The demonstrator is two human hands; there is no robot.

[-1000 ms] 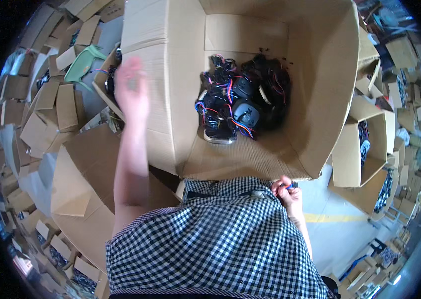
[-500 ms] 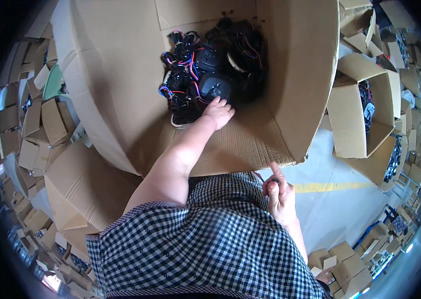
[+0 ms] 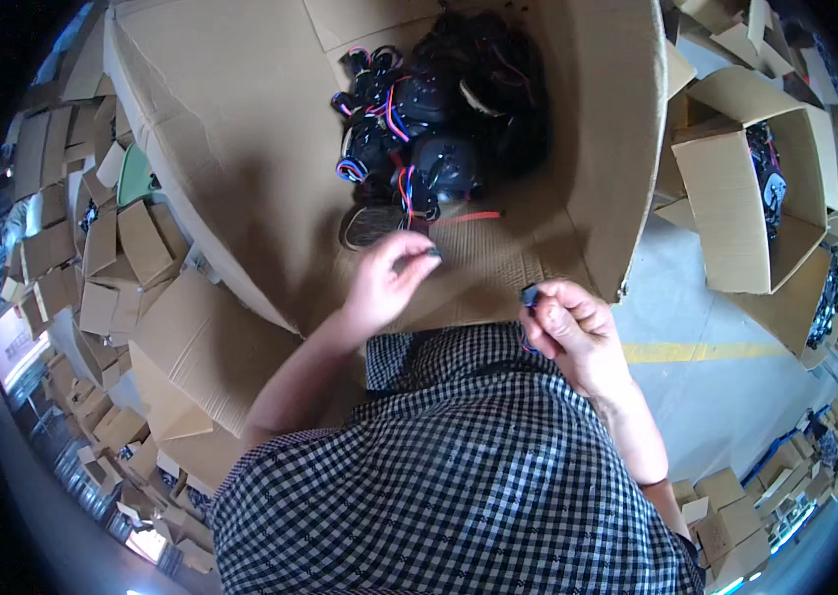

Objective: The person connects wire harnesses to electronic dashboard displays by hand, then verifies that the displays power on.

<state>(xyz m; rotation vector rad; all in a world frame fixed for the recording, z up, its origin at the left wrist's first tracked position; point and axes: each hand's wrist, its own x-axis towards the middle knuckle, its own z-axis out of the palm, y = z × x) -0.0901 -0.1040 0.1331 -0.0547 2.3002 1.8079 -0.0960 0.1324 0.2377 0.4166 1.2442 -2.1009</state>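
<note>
A large open cardboard box [image 3: 211,129] stands in front of me. Inside it lies a heap of black plastic parts [image 3: 446,164] among bundled black cables [image 3: 367,139] with red, blue and pink wires. Over the box's near part, my left hand [image 3: 386,283] pinches a small dark piece between thumb and fingers; its kind is too small to make out. Beside the box's near right corner, my right hand [image 3: 583,337] grips a small black connector [image 3: 529,295] between thumb and forefinger. A bit of coloured wire shows below those fingers.
An orange-red strip [image 3: 469,216] lies near the heap. To the right stand open cartons [image 3: 726,208] with black parts in them, beyond a floor with a yellow line [image 3: 702,352]. More cartons [image 3: 206,337] and a green object [image 3: 136,177] are on the left.
My left hand has drawn back from the black parts toward me, now pinching a small dark piece. My right hand has risen toward the box edge, and the connector in it now shows.
</note>
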